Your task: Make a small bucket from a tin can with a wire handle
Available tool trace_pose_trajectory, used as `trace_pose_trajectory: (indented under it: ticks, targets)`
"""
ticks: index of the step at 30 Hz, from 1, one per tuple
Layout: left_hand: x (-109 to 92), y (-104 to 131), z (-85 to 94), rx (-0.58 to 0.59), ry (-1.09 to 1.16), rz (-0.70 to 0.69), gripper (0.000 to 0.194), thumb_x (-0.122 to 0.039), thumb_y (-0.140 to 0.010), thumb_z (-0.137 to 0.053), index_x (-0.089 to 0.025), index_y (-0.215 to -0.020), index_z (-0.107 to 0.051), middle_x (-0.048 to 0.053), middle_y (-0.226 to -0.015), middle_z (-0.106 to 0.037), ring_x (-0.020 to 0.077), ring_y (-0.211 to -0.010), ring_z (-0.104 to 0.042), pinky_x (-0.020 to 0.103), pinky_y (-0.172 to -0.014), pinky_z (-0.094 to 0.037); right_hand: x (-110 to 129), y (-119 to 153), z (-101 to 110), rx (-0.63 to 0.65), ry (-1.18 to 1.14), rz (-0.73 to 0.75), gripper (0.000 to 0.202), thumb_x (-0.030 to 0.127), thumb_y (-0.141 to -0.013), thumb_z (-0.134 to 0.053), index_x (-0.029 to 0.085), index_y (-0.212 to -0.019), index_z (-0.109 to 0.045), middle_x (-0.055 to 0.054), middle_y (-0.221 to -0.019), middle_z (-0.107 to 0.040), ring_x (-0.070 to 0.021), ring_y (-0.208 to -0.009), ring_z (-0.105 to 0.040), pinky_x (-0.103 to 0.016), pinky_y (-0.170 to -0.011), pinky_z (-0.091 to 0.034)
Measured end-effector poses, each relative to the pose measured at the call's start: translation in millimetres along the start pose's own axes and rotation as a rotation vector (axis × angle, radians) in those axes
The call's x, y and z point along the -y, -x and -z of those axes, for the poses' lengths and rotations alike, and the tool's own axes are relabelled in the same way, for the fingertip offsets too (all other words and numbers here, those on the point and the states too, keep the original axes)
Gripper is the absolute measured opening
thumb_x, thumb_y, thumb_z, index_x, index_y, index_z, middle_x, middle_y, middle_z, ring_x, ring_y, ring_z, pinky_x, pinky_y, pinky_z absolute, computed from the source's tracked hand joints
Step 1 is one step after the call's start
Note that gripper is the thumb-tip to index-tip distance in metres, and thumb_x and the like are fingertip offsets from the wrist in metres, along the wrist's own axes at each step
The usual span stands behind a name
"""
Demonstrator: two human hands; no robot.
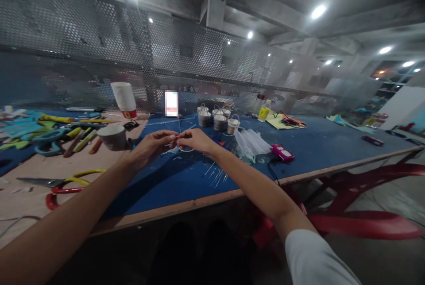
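Tbh, with left hand (pixel 153 142) and right hand (pixel 196 140) each pinching what looks like thin wire (pixel 186 150) at 12 o'clock, cups (pixel 219 121) at 2 from it, I'd keep both close together and work it gently so it doesn't kink.

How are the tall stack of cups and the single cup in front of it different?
The cup stack is many cups nested together, while the lone cup is just one. The cup stack is mostly white with a red bottom part; the lone cup looks greyish and shows no red. The lone cup stands nearer the camera than the cup stack. Both are left of the person's left hand.
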State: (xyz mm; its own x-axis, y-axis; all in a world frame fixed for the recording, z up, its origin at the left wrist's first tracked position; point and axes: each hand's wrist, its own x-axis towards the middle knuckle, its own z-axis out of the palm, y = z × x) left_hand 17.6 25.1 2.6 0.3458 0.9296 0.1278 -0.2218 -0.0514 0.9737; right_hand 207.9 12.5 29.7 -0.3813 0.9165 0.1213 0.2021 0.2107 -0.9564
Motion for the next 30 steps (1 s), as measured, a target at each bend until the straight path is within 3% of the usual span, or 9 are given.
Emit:
trace_pose_trajectory:
  ticks: [7, 12, 15, 18, 21, 30]
  targets:
    - [4.9, -6.4, 7.2, -0.107, 0.055, 0.027, 0.029, -0.035, -0.065, -0.091, -0.017, -0.084, -0.078, 0.003, -0.081, -0.073, 0.0136, -0.074, -0.066, 0.023, -0.07, -0.053, -7.5, -8.6, -4.5, -0.015, -0.087, -0.026, 0.008, 0.012, -0.085, -0.072, 0.012, -0.077, -0.069, 0.001, -0.066, -0.067, -0.0089, -0.061, -0.062, -0.021, -0.069, -0.051]
    - [-2.0, -7.4, 14.5, -0.244, 0.02, -0.088, 0.031, -0.037, -0.068, -0.088, -0.014, -0.085, -0.075, 0.003, -0.075, -0.07, 0.0144, -0.07, -0.064, 0.026, -0.069, -0.051, -13.8, -24.7, 9.7, 0.119, 0.003, 0.002, 0.008, 0.016, -0.091, -0.068, 0.011, -0.087, -0.071, -0.002, -0.073, -0.072, -0.01, -0.065, -0.067, -0.022, -0.073, -0.054]
    - [-10.6, -7.6, 23.0, -0.365, -0.017, -0.195, 0.028, -0.037, -0.072, -0.083, -0.016, -0.086, -0.072, -0.001, -0.069, -0.067, 0.0127, -0.068, -0.062, 0.024, -0.066, -0.048, -18.4, -48.3, 22.4, -0.018, 0.392, 0.063, 0.017, 0.019, -0.099, -0.055, 0.012, -0.098, -0.071, -0.004, -0.084, -0.075, -0.0106, -0.072, -0.07, -0.022, -0.075, -0.054]
    - [-15.7, -7.1, 26.7, -0.449, -0.072, -0.257, 0.028, -0.035, -0.073, -0.082, -0.016, -0.091, -0.073, -0.002, -0.067, -0.065, 0.0114, -0.063, -0.06, 0.023, -0.061, -0.046, -21.2, -75.2, 26.6, -0.165, 0.713, 0.077, 0.016, 0.02, -0.096, -0.057, 0.017, -0.103, -0.071, -0.006, -0.102, -0.076, -0.017, -0.094, -0.071, -0.028, -0.089, -0.053]
    - [-15.7, -5.7, 24.1, -0.462, -0.114, -0.269, 0.035, -0.035, -0.069, -0.083, -0.015, -0.097, -0.074, -0.001, -0.071, -0.067, 0.0118, -0.062, -0.061, 0.024, -0.061, -0.046, -22.9, -101.6, 19.5, -0.236, 0.824, 0.063, 0.019, 0.019, -0.092, -0.059, 0.018, -0.106, -0.071, -0.009, -0.116, -0.073, -0.024, -0.113, -0.066, -0.035, -0.1, -0.048]
    - [-16.9, -1.1, 13.7, -0.46, -0.196, -0.267, 0.039, -0.041, -0.067, -0.08, -0.015, -0.095, -0.074, 0.001, -0.074, -0.068, 0.0142, -0.059, -0.061, 0.027, -0.058, -0.045, -34.0, -176.3, -1.1, -0.409, 0.961, -0.094, 0.034, 0.016, -0.095, -0.05, 0.006, -0.123, -0.066, -0.026, -0.128, -0.064, -0.0325, -0.125, -0.06, -0.04, -0.1, -0.048]
